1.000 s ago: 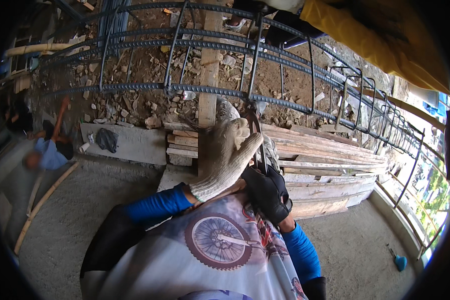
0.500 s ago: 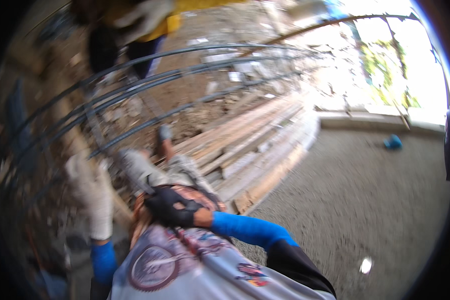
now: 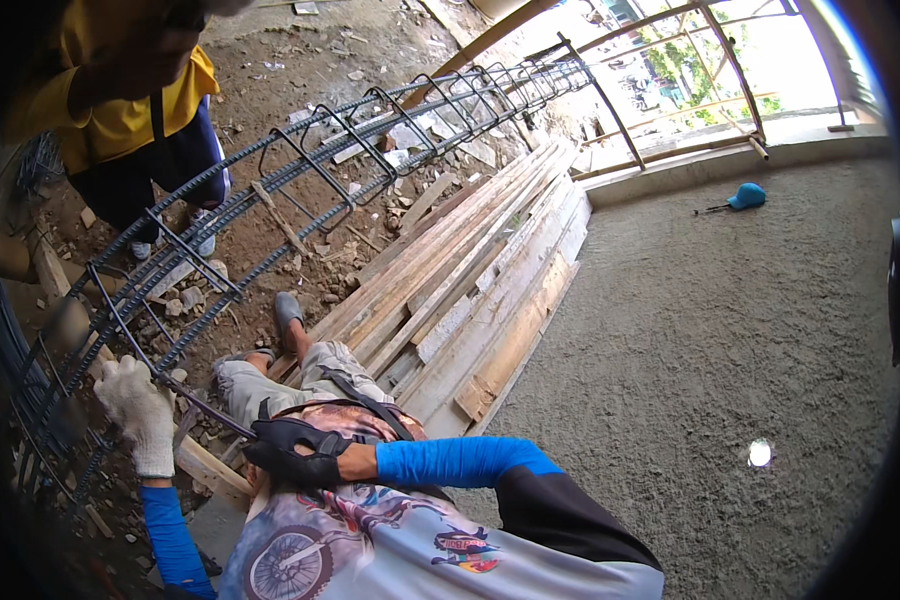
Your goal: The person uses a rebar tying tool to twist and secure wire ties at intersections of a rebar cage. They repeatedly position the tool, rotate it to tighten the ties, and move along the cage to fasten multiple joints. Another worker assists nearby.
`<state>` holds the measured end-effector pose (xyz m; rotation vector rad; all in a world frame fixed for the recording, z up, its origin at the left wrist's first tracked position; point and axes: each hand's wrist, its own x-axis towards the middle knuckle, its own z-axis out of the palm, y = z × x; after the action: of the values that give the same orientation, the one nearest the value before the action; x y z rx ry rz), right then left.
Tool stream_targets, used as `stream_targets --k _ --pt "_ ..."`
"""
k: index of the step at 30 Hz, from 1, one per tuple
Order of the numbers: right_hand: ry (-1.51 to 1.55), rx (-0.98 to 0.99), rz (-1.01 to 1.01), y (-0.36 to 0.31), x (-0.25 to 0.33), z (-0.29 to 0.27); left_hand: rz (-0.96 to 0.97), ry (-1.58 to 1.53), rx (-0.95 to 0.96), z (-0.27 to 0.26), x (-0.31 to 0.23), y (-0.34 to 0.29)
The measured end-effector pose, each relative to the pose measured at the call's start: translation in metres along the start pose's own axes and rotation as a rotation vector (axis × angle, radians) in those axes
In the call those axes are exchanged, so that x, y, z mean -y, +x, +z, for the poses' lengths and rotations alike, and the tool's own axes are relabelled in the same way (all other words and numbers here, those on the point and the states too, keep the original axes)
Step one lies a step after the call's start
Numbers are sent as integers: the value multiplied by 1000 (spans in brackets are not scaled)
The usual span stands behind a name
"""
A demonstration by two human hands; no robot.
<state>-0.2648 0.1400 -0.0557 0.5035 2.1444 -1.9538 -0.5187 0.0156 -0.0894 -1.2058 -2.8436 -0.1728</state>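
Observation:
A rebar cage (image 3: 355, 185) of long ribbed bars and square stirrups runs from the lower left to the far upper right. My left hand (image 3: 138, 410), in a white knit glove, is closed at the cage's near end, its fingers curled by a stirrup corner; its fingertips are partly hidden. In a black glove with bare wrist, my right hand (image 3: 298, 455) is closed in front of my waist. A thin dark metal rod (image 3: 205, 407) slants between the stirrup corner and my right hand, which grips its end; whether it joins the cage I cannot tell.
Long wooden planks (image 3: 470, 285) lie stacked beside my legs. Rough grey concrete (image 3: 670, 380) spreads to the right, with a blue cap (image 3: 746, 196) on it. Beyond the cage stands a person in a yellow shirt (image 3: 185, 85) on rubble-strewn soil. A metal frame (image 3: 725, 60) stands at the far edge.
The view has swung and is sharp now instead of blurred. The person in yellow appears farther left. The dark rod at my right hand now shows clearly; both hands stay near the same places.

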Motion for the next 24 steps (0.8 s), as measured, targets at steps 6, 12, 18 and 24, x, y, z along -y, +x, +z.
stream_targets --k 6,12,18,24 --pt "-78 -62 -110 2 -6 18 67 0 -80 1 0 0" --pt "-328 -40 -143 5 -15 30 -33 -39 -5 1 0 2" --pt "-116 228 -246 3 40 7 -1 -94 35 6 4 -10" --pt "-87 254 -376 14 65 -24 -21 -177 144 -28 4 -5"
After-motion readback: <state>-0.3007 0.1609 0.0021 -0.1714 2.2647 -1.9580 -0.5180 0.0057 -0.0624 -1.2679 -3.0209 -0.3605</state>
